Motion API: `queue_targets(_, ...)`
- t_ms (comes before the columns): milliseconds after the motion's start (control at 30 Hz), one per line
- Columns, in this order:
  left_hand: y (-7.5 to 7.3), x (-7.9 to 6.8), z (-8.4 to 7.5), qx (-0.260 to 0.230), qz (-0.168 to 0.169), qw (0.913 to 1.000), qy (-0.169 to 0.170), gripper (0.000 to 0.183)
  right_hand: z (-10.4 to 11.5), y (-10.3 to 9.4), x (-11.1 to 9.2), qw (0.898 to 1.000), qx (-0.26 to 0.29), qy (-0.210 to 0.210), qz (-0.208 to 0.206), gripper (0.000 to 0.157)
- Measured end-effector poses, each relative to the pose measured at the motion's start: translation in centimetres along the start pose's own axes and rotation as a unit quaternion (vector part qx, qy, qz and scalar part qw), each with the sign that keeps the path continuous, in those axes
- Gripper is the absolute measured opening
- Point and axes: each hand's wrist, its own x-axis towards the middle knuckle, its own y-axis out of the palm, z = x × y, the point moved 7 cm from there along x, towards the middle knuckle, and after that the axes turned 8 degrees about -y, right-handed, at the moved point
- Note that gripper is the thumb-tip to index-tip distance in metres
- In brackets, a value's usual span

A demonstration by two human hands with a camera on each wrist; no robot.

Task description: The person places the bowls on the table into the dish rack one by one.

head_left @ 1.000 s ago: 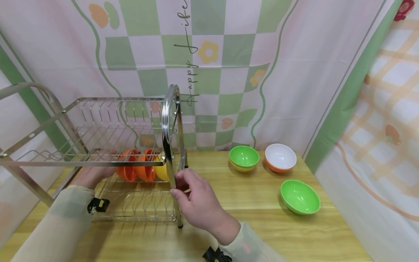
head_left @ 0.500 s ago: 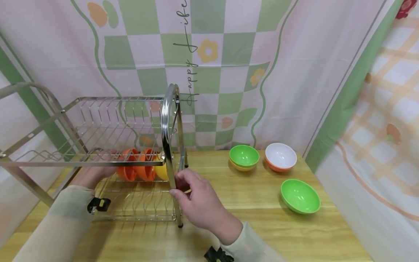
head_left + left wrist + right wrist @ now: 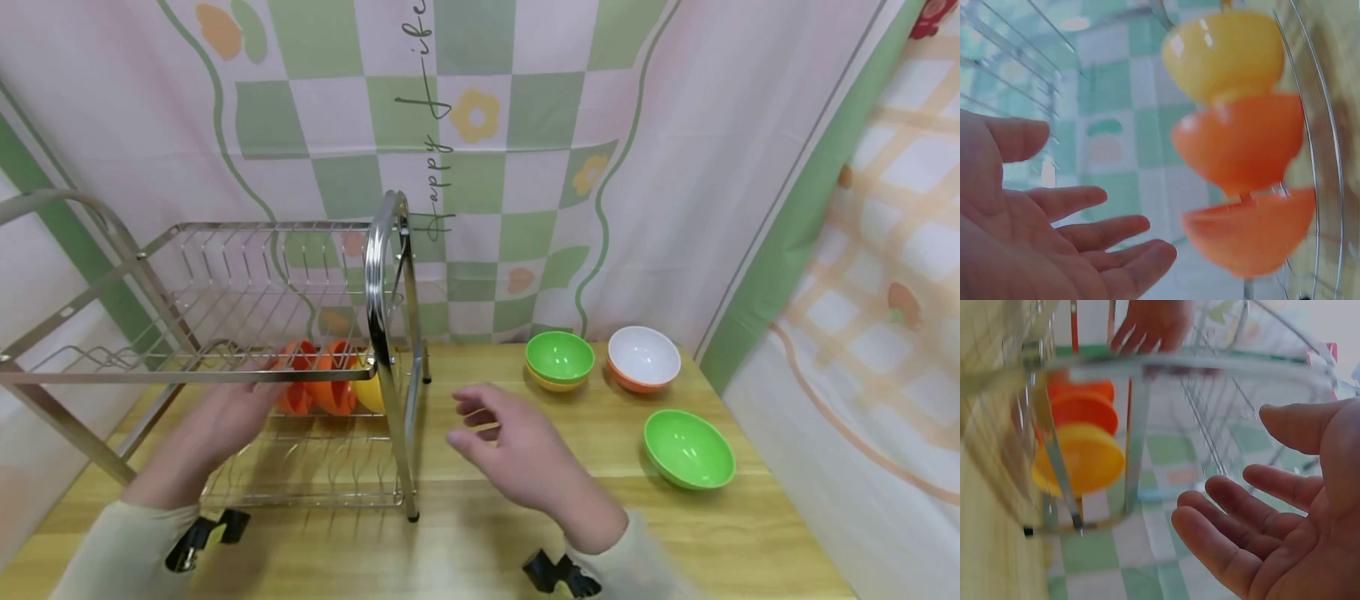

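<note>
On the lower tier of a metal dish rack (image 3: 386, 358) stand two orange bowls (image 3: 1241, 140) and a yellow bowl (image 3: 1229, 56), tipped on their sides in a row. My left hand (image 3: 225, 421) is between the tiers at the left, beside the nearer orange bowl, its fingers spread and holding nothing; the top tier's front bar hides its fingertips in the head view. My right hand (image 3: 517, 450) hovers over the table just right of the rack's right leg, fingers loosely bent, with nothing in it.
On the wooden table (image 3: 600, 517) at the right stand a green bowl (image 3: 688, 450), a green bowl nested in a yellow one (image 3: 559, 358), and a white bowl in an orange one (image 3: 642, 358). Behind the table hangs a checked curtain (image 3: 480, 183).
My right hand has let go of the rack's right upright and moved right. My left hand has drawn back toward me from the orange bowl. The bowls stay in place.
</note>
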Motion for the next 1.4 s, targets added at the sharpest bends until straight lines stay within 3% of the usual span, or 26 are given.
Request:
queue_targets(133, 0.6, -1.8, -1.2, -0.063, 0.025, 0.9977, 0.010, 0.074, -1.7, -2.5, -0.6, 0.999, 0.005, 0.029, -0.043, 0.039)
queue_targets(233, 1.0, -2.7, -2.1, -0.126, 0.051, 0.9906, 0.016, 0.072, -2.9, -4.1, -1.1, 0.997, 0.001, 0.047, -0.059, 0.040)
queue_targets(400, 1.6, -4.0, -4.2, -0.210, 0.072, 0.9713, 0.084, 0.054, -4.6, -6.2, -2.0, 0.995, -0.010, 0.071, -0.070, 0.043)
queue_targets(533, 1.9, -4.6, -5.9, -0.278, 0.075, 0.9408, 0.179, 0.040, -5.5, -8.0, -2.9, 0.992, -0.035, 0.082, -0.090, 0.041)
queue_targets(667, 2.1, -5.0, -7.0, -0.324, 0.073, 0.9140, 0.233, 0.039, -6.3, -9.8, -3.7, 0.988, -0.055, 0.101, -0.106, 0.040)
queue_targets(800, 2.3, -5.6, -7.9, -0.367, 0.082, 0.8812, 0.286, 0.038, -7.4, -11.5, -4.5, 0.985, -0.063, 0.114, -0.117, 0.040)
queue_targets(1000, 3.1, -6.2, -9.2, -0.413, 0.120, 0.8412, 0.328, 0.038, -8.7, -14.1, -6.2, 0.977, -0.093, 0.136, -0.132, 0.040)
queue_targets(1067, 3.3, -6.4, -9.6, -0.425, 0.125, 0.8318, 0.335, 0.040, -9.1, -15.1, -6.9, 0.974, -0.104, 0.140, -0.141, 0.041)
queue_targets(1167, 3.6, -6.6, -10.1, -0.434, 0.126, 0.8240, 0.342, 0.041, -9.9, -16.4, -8.0, 0.969, -0.122, 0.149, -0.152, 0.042)
queue_targets(1400, 4.3, -6.7, -10.8, -0.444, 0.135, 0.8194, 0.337, 0.041, -12.3, -19.1, -10.7, 0.960, -0.157, 0.174, -0.154, 0.043)
